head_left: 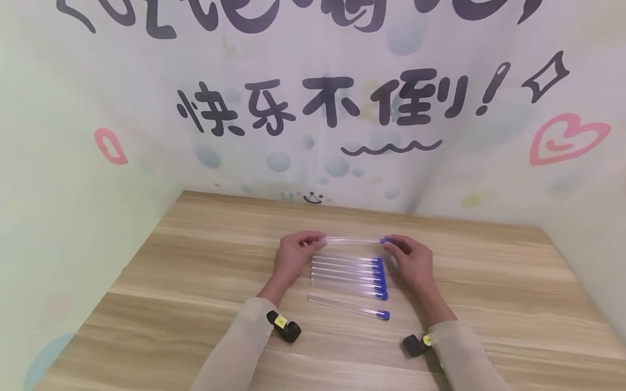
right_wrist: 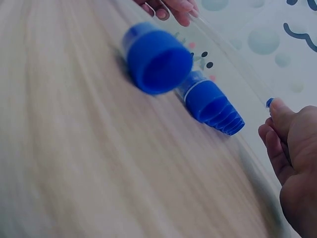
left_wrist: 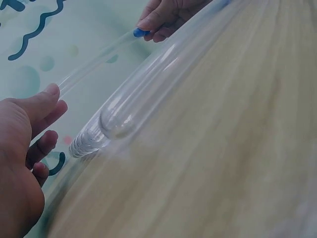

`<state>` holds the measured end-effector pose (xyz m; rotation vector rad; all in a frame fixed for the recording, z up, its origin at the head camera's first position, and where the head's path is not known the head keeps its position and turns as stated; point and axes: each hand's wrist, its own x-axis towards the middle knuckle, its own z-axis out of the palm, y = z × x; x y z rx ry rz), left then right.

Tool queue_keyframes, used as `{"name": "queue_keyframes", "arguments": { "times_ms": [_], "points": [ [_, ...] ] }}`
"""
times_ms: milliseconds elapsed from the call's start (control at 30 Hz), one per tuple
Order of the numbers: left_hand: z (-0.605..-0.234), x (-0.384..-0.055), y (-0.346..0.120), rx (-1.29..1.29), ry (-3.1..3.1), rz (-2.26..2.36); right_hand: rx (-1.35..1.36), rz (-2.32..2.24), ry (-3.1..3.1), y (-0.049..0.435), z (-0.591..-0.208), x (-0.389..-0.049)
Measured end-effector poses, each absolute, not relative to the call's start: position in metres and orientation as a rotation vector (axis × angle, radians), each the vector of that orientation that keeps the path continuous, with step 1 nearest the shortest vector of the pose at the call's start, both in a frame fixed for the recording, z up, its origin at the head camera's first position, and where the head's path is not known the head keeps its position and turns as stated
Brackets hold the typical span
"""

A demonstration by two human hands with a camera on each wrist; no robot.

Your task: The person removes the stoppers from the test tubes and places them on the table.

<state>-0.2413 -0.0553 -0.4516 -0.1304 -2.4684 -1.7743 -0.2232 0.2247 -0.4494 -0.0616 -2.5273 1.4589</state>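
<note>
A clear test tube with a blue cap (head_left: 353,240) is held crosswise between both hands, beyond a row of similar tubes. My left hand (head_left: 296,251) pinches its rounded clear end between thumb and fingers. At the other end, my right hand (head_left: 413,260) pinches the blue cap (left_wrist: 140,32). Several capped test tubes (head_left: 347,276) lie side by side on the table, caps to the right. One more test tube (head_left: 344,306) lies apart from them, nearer the front and slightly slanted. Its blue cap (right_wrist: 159,60) looms large in the right wrist view.
The wood-grain table (head_left: 195,282) meets a white printed cloth backdrop (head_left: 274,179) at its far edge. Pale walls stand at the left and right. Dark wrist cameras (head_left: 288,328) are strapped over the light sleeves.
</note>
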Motion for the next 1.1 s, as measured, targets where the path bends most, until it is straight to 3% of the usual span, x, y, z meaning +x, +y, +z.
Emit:
{"name": "queue_keyframes", "arguments": {
  "times_ms": [1100],
  "points": [
    [-0.4553,-0.2433,-0.0552,-0.138,-2.444,-1.769,0.053,1.540,-2.574,0.2260,-0.4526,-0.2235]
  ]
}}
